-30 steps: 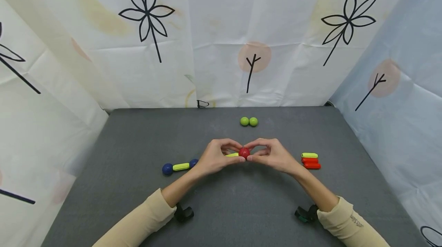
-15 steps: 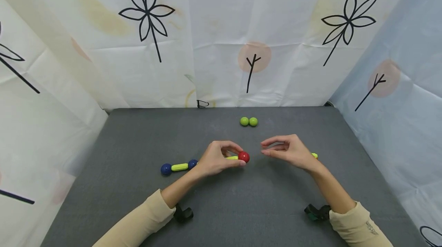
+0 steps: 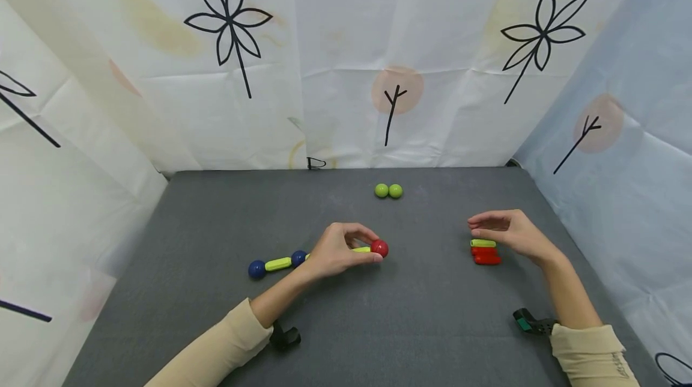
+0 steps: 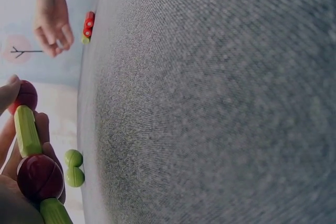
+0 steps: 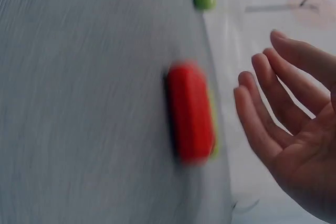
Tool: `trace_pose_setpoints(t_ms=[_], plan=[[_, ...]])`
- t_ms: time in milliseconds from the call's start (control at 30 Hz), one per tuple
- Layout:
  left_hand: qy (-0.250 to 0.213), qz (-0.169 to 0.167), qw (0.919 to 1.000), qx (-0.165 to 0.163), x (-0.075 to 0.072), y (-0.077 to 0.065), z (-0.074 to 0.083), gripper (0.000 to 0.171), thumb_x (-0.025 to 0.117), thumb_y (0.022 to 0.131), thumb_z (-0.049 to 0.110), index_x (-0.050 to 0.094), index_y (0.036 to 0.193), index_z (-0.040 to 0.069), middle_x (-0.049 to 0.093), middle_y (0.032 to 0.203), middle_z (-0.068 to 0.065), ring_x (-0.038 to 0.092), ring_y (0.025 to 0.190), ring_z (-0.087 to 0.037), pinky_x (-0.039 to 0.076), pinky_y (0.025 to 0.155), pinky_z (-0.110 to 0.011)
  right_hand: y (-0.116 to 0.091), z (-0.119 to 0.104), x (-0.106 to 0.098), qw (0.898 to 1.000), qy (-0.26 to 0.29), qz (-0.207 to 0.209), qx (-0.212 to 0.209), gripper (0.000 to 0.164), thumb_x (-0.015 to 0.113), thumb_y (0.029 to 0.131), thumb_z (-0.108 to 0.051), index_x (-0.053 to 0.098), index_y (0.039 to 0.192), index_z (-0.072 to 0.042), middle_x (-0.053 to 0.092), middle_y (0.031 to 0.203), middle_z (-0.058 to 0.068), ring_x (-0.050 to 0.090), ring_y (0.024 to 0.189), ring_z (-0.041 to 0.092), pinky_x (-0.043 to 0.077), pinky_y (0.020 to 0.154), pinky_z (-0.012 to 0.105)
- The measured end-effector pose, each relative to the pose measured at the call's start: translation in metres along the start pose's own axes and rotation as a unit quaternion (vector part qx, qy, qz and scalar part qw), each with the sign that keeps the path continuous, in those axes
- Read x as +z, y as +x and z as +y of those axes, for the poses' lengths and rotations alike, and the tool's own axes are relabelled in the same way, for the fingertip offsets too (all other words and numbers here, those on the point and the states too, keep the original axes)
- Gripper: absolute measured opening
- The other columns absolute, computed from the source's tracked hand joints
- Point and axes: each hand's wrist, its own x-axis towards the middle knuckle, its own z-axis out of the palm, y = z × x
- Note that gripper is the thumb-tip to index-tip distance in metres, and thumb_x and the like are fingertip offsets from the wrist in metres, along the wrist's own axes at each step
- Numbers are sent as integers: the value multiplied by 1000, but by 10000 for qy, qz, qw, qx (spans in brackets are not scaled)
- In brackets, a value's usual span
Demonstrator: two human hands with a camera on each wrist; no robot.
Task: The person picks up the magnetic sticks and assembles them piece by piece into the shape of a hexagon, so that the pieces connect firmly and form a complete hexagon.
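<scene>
My left hand (image 3: 336, 250) pinches a chain of balls and ribbed sticks by the red ball (image 3: 379, 248) at its right end. A yellow-green stick (image 4: 27, 131) joins that ball to a dark red ball (image 4: 40, 177) by the palm. Past the hand, the chain carries on leftward with two blue balls (image 3: 256, 269) and a yellow-green stick (image 3: 278, 264) between them; the hand hides its middle. My right hand (image 3: 510, 232), fingers loosely bent and holding nothing, hovers just above a loose yellow-green stick (image 3: 483, 243) and two red sticks (image 3: 488, 259) lying side by side.
Two green balls (image 3: 388, 190) sit together near the back edge of the grey table (image 3: 378, 333). A white printed cloth (image 3: 346, 116) stands behind it and along both sides.
My right hand has let go of the red ball and moved right to the loose sticks. The left hand keeps its grip, and the chain has shifted slightly left and down.
</scene>
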Motion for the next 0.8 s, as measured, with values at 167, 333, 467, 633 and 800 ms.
trace_pose_setpoints(t_ms=[167, 333, 467, 633, 800], plan=[[9, -37, 10000, 34, -1, 0, 1, 33, 93, 88, 30, 82, 117, 16, 84, 112, -5, 70, 85, -12, 58, 76, -24, -5, 25, -11, 9984, -477, -244, 177, 33, 76, 103, -18, 75, 130, 1, 80, 124, 17, 70, 100, -7, 59, 83, 19], [-11, -33, 9999, 100, -1, 0, 1, 33, 93, 89, 29, 82, 116, 15, 84, 111, -7, 70, 85, -13, 58, 76, -24, -4, 39, -15, 9966, -667, -438, 187, 31, 75, 103, -17, 76, 129, 0, 80, 121, 19, 68, 95, -5, 58, 80, 20], [-1, -11, 9999, 131, -1, 0, 2, 32, 93, 88, 28, 82, 115, 15, 84, 110, -7, 70, 84, -12, 58, 75, -24, -4, 41, -15, 9961, -755, -448, 95, 28, 76, 103, -15, 77, 126, 0, 80, 120, 18, 67, 94, -5, 58, 78, 21], [-5, 20, 10000, 84, 0, -1, 3, 32, 95, 86, 28, 82, 114, 17, 84, 108, -5, 68, 77, -12, 54, 68, -23, -3, 32, -10, 9964, -812, -252, -72, 26, 77, 102, -16, 79, 124, -1, 81, 118, 17, 70, 94, -5, 60, 77, 21], [-56, 28, 10000, 36, 0, -2, 4, 30, 95, 86, 27, 82, 112, 17, 84, 106, -3, 68, 75, -13, 54, 65, -24, -2, 8, 3, 9971, -565, 73, -505, 22, 78, 101, -14, 80, 122, -4, 83, 114, 16, 76, 93, 2, 62, 78, 22]])
